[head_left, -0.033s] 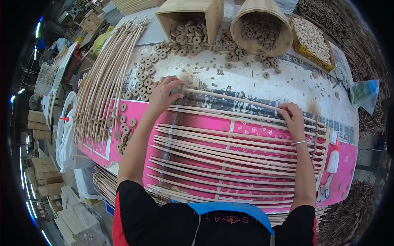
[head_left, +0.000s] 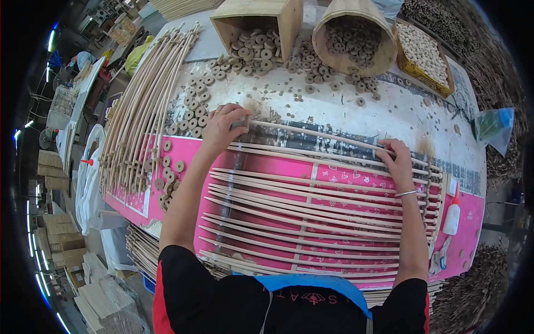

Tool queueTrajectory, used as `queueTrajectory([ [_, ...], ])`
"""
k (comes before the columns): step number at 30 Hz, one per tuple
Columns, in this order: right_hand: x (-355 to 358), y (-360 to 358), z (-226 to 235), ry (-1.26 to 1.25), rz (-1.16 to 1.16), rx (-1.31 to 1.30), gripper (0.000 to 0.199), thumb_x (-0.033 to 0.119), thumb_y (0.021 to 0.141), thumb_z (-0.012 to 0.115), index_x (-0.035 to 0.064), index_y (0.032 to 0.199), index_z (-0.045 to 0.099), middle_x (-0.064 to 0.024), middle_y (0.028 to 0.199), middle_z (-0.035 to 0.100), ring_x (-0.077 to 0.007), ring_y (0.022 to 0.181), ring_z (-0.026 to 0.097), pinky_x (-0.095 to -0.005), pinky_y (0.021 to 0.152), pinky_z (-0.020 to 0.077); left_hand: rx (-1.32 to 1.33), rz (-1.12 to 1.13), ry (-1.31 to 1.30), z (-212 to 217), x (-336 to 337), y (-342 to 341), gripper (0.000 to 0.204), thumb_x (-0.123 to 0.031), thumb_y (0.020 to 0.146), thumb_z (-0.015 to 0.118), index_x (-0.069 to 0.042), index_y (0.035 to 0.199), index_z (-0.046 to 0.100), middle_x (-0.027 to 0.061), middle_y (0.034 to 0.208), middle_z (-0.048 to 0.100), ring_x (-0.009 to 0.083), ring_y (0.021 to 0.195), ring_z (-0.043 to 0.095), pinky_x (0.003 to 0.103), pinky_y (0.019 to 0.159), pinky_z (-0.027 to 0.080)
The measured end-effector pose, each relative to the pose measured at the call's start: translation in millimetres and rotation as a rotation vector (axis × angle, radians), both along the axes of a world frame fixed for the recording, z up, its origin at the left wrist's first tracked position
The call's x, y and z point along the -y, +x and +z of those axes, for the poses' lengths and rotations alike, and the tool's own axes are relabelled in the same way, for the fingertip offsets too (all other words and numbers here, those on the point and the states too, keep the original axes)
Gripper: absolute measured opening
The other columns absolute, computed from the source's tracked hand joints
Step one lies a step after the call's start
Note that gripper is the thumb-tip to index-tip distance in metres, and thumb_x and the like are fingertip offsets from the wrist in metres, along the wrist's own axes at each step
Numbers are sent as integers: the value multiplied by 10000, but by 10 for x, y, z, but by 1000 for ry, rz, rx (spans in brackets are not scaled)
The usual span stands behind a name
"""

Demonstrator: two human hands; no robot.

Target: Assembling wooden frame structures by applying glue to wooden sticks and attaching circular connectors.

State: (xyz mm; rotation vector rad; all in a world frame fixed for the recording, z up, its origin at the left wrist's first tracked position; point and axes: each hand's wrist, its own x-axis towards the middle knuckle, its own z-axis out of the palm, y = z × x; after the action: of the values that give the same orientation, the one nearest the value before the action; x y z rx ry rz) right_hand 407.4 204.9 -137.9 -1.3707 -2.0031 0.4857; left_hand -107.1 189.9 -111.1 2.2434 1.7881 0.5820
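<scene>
The left hand grips, between thumb and fingers, a small brown piece — its exact shape unclear — at the left end of a slim, pale wooden rod; the right hand pinches that rod farther right; it lies just beyond many similar pale wooden rods, spread over a pink printed sheet on the stained white table; ring-shaped brown discs lie near the left hand — a white bottle with a red nozzle rests right of the right hand.

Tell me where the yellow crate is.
In the head view, the yellow crate sits at the upper right, just right of the round wooden tub.
</scene>
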Motion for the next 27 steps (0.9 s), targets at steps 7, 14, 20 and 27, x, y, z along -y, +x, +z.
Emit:
queueTrajectory([
  [7, -16, 53, -22, 37, 10, 66, 116, 169, 902, 785, 69, 926, 730, -50, 877, 663, -269, 855, 596, -397, 795, 445, -13, 6, 17, -21, 12, 67, 474, -212, 803, 844, -241, 1263, 736, 3, 1234, 662, 245, 1206, 602, 479, 1060, 396],
  [14, -11, 44, -45, 102, -10, 143, 118, 191, 926, 761, 77, 900, 742, -42, 887, 655, -252, 864, 588, -397, 810, 427, -15, 17, 2, -80, -12, 72, 475, -221, 803, 847, -255, 1265, 740, 0, 1225, 669, 242, 1205, 614, 480, 1064, 397],
  [20, 8, 4, -4, 88, -45, 182, 126, 210, 947, 738, 92, 984, 765, -31, 909, 650, -239, 891, 591, -395, 830, 418, -19, 25, 9, -107, 5, 61, 487, -233, 817, 841, -234, 1290, 726, 11, 1280, 667, 256, 1234, 611, 487, 1083, 399],
  [27, 195, -54, 250, 199, -110, 43, 140, 140, 896, 777, 87, 1023, 747, -41, 949, 673, -244, 935, 614, -391, 859, 428, 135, 180, 119, -57, 127, -379, 446, -186, 847, 845, -94, 1264, 715, 108, 1151, 727, 300, 1078, 699, 385, 896, 555],
])
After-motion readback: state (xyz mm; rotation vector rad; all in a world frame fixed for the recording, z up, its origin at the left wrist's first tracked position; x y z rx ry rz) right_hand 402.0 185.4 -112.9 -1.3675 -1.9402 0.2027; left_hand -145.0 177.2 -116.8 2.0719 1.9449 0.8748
